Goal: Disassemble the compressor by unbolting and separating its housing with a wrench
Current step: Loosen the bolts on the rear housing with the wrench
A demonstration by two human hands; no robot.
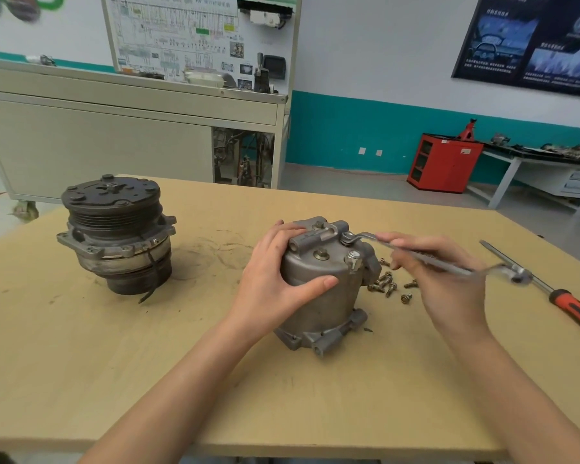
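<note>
- Two parts stand on your tan table (81, 363): pulley half (114, 236) left, housing (318, 296) centre.
- Your left hand (272, 279) clasps the housing; your right hand (449, 286) pinches the wrench (369, 236), set on its top bolt (348, 236).
- Red cabinet (444, 162) against the teal-banded wall (349, 135), far right.

Automotive training workshop: wiring-diagram board (195, 35), red tool cabinet (444, 162), jack stand (467, 130).

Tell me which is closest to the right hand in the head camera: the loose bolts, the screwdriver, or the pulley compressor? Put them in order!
1. Loose bolts: on the table, just left of the right hand.
2. Screwdriver: on the table, off to its right.
3. Pulley compressor: far left on the table.
</note>
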